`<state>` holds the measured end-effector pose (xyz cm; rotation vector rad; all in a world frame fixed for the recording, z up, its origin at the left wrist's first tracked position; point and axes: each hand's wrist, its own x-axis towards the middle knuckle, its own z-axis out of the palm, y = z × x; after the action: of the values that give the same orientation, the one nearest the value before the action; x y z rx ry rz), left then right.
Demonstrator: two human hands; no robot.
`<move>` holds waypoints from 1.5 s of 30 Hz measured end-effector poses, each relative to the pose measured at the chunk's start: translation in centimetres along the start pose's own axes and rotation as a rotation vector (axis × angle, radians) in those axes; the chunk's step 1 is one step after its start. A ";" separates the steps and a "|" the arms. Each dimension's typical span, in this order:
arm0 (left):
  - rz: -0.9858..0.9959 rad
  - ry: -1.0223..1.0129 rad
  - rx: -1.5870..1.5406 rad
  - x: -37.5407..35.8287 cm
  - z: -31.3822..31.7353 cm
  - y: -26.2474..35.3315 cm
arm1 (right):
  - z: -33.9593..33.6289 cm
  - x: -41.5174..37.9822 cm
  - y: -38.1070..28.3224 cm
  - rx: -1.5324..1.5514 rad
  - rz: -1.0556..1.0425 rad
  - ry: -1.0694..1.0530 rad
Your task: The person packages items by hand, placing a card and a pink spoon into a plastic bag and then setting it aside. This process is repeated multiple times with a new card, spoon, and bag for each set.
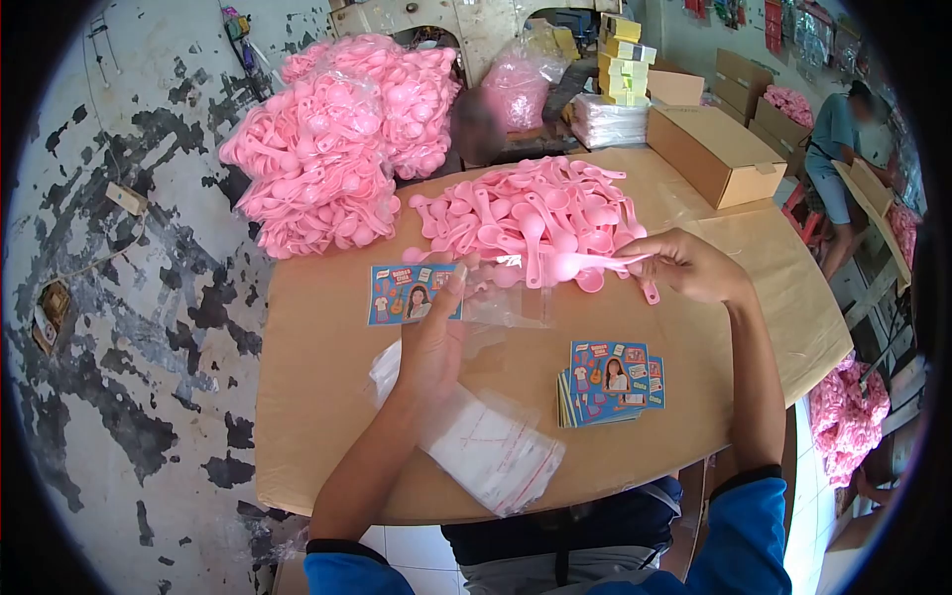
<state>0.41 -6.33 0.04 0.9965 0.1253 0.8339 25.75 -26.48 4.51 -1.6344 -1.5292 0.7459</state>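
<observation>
My left hand (436,337) is closed on a printed blue card (389,294) and a clear plastic bag (516,303), whose film spreads to the right of the thumb. A pink plastic spoon (573,265) is pinched by its handle in my right hand (691,266), its bowl pointing left over the bag's edge. Behind both hands spreads a loose heap of pink spoons (496,213). Below my left hand lies a stack of clear plastic bags (496,451). A stack of printed blue cards (607,382) rests on the brown-covered table (684,416) between my forearms.
Big clear bags of pink spoons (327,149) are piled at the back left. A cardboard box (714,154) sits at the back right, beside stacked yellow boxes (623,74). At far right, another person (838,149) sits at a separate table.
</observation>
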 end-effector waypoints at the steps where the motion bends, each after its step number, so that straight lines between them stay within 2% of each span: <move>1: 0.002 -0.009 -0.019 0.0 -0.1 0.0 | 0.3 -0.1 -0.7 -0.011 -0.013 -0.008; 6: -0.013 -0.079 -0.091 -0.3 0.7 0.1 | 2.7 0.6 -1.7 -0.013 -0.129 -0.043; 9: -0.033 -0.117 -0.092 -0.5 0.8 -0.1 | 4.2 1.2 -2.8 0.026 -0.122 -0.091; 13: -0.036 -0.154 0.042 -0.8 0.9 -0.5 | 6.9 2.2 -1.7 0.247 -0.150 -0.053; 17: -0.080 -0.018 0.106 -0.9 1.2 -0.5 | 8.3 2.3 -4.4 -0.148 -0.195 0.252; 21: -0.078 0.033 0.002 -0.8 1.7 0.2 | 8.5 2.9 -2.3 -0.640 -0.559 0.517; 24: -0.071 0.014 -0.005 -0.6 1.1 -0.7 | 8.4 3.5 -2.0 -0.616 -0.658 0.648; 27: -0.078 -0.027 0.054 -0.8 1.2 -0.7 | 8.7 3.1 -3.4 0.047 -0.206 0.476; 30: 0.060 -0.168 0.246 -0.8 0.3 -1.3 | 8.0 2.8 -3.4 0.441 0.074 0.205; 33: -0.061 -0.038 0.156 -0.9 1.1 -0.4 | 8.9 3.0 -3.8 0.398 -0.124 0.294; 36: -0.042 0.026 0.114 -0.9 1.7 0.1 | 9.0 3.0 -3.6 -0.068 -0.342 0.419; 39: -0.009 -0.017 0.148 -0.8 0.6 -1.0 | 9.3 3.2 -3.8 -0.232 -0.374 0.592; 42: 0.015 -0.154 0.123 -1.2 1.1 -1.1 | 8.9 3.0 -4.0 -0.053 -0.252 0.505; 45: 0.018 -0.197 0.174 -1.6 1.6 -0.8 | 8.7 3.1 -3.3 0.283 -0.104 0.338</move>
<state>0.52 -8.69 -0.13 1.2400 0.0206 0.7457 17.09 -22.27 2.84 -1.3775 -1.1985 0.5662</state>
